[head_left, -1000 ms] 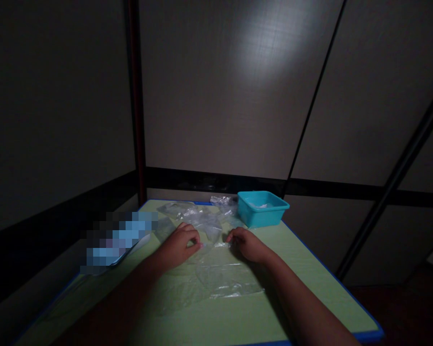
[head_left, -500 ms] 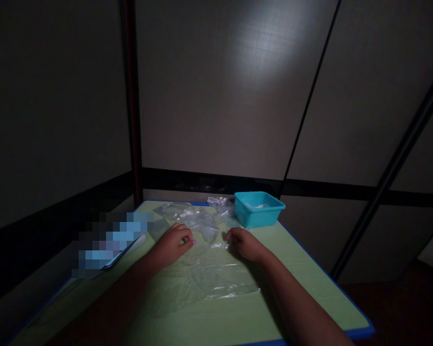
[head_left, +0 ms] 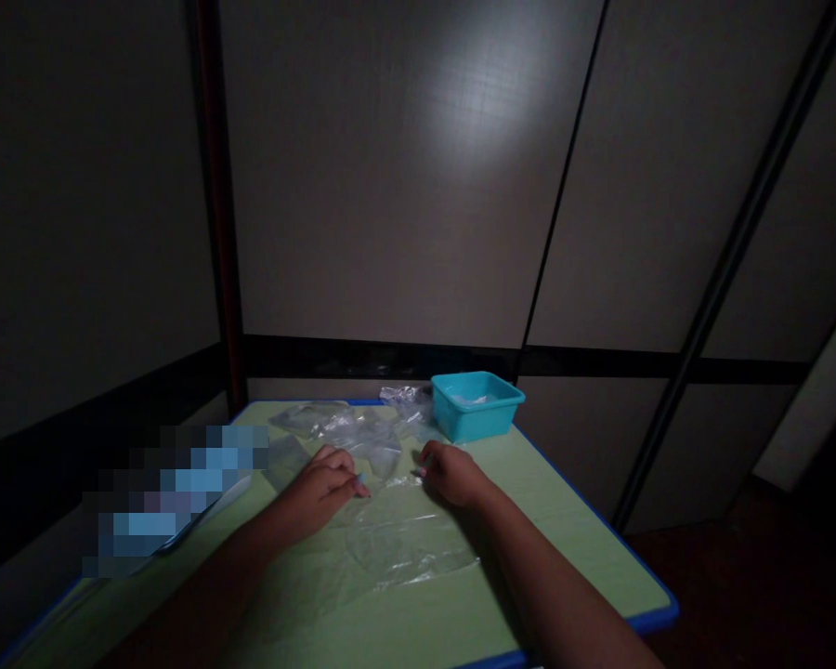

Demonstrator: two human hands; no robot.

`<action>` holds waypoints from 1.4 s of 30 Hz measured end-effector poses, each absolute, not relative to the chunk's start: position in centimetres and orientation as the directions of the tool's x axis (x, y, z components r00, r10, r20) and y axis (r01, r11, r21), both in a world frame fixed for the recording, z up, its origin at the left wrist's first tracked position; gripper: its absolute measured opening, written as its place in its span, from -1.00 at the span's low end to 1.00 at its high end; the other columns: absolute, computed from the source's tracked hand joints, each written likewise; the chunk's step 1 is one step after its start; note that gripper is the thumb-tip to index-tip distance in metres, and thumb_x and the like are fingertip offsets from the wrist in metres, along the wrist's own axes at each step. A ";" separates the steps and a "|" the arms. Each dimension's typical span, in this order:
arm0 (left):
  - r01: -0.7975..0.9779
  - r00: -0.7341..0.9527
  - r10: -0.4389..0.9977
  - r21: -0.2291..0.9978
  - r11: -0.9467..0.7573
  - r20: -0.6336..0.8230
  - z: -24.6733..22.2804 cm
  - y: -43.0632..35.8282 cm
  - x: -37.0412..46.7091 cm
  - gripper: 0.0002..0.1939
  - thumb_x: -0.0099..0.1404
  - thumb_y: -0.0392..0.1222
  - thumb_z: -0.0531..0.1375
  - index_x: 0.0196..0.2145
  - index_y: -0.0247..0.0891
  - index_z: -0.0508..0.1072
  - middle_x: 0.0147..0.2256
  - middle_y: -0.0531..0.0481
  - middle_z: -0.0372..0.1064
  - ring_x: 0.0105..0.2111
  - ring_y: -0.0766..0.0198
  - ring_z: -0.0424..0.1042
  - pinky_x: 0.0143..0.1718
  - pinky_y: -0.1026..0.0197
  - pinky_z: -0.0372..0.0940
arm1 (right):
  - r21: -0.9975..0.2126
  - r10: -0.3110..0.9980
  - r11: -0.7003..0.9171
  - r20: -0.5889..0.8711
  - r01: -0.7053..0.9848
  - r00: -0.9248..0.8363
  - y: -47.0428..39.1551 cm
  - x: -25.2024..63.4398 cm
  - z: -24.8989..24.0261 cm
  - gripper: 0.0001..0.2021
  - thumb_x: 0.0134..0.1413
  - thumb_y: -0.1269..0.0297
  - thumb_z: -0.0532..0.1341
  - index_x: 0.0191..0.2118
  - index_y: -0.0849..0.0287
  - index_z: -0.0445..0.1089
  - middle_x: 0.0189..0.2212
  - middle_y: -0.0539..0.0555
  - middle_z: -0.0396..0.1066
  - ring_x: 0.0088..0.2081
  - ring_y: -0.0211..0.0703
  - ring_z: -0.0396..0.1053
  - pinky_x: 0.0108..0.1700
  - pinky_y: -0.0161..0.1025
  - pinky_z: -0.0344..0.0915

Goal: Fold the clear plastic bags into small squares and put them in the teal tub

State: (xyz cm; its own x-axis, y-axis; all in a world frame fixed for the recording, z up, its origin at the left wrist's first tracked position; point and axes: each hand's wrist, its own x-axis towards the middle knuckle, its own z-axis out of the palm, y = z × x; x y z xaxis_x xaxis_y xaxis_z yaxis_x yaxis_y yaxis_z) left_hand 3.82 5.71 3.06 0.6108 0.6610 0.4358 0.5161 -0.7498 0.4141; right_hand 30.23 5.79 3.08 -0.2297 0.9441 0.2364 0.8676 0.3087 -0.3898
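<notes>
A clear plastic bag (head_left: 414, 539) lies spread on the green table, its far edge between my hands. My left hand (head_left: 331, 483) is at the bag's far left edge, fingers bent and pressed together; what they pinch, if anything, is too small to name. Beside the far right part of the same bag is my right hand (head_left: 450, 472), its fingers curled into a pinch around something I cannot make out. Crumpled clear plastic (head_left: 355, 432) lies just beyond my left hand.
A turquoise basket (head_left: 477, 418) with clear plastic inside stands at the table's (head_left: 564, 539) back right. More crumpled plastic (head_left: 412, 407) touches its left side. A blurred-out blue and dark item (head_left: 181, 497) lies along the left edge. Wall panels rise behind.
The view has turned slightly right, so the table and basket appear further left. My left hand's fingers have shifted closer together and lower. The bag lies much as before.
</notes>
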 end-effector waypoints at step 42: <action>0.536 0.413 0.808 0.606 -0.588 0.420 2.6 5.6 3.9 -0.80 0.22 -0.10 0.03 -0.35 -0.25 0.36 -0.55 0.11 0.19 -0.53 0.32 0.21 -0.52 0.32 0.08 | -0.501 0.896 0.442 0.217 0.744 -0.386 5.7 29.9 3.1 -0.90 -0.09 0.41 0.13 -0.40 0.20 0.38 -0.43 0.02 0.41 -0.39 -0.25 0.29 -0.34 -0.37 0.12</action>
